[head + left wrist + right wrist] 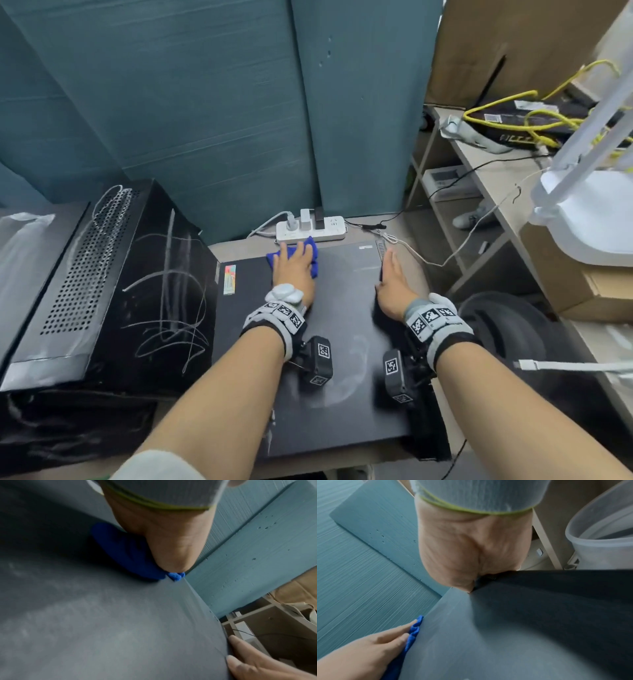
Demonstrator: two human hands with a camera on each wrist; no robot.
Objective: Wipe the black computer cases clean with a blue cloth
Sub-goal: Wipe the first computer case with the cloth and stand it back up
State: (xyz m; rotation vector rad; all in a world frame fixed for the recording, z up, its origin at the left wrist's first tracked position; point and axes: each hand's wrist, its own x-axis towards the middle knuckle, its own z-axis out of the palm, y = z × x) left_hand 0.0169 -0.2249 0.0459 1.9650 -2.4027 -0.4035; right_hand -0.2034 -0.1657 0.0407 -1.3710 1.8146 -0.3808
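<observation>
while the cloth works the far edge: two hands share one flat black case, one wiping, one bracing
left hand (294, 270): fingers straight and spread, palm pressing the blue cloth (310, 255) flat onto the case; not clenched round it, which looks meant to put broad pressure on the panel
blue cloth: bunched under the left palm at the far left corner of the flat case (342, 342), just short of the white power strip (310, 229); its edges stick out past the fingertips
right hand (394, 286): fingers straight, grasping nothing, laid along the right edge of the flat case with fingertips on the rim, probably to keep the case from sliding under the wiping strokes
flat case: lies on its side on the counter (239, 246), broad panel up, so the largest face is open to the cloth; faint pale arcs show near the wrists
second case (164, 301): stands just left of the flat one, its dark face covered in white scribbles and its perforated panel turned up; untouched by either hand
progress, as a judgement: first case mostly wiped, the scribbled one yet to do
risk: the cloth is near the power strip and its plugs, so a long stroke could snag a cable
shelf (496, 178): to the right, holding yellow cables and boxes
</observation>
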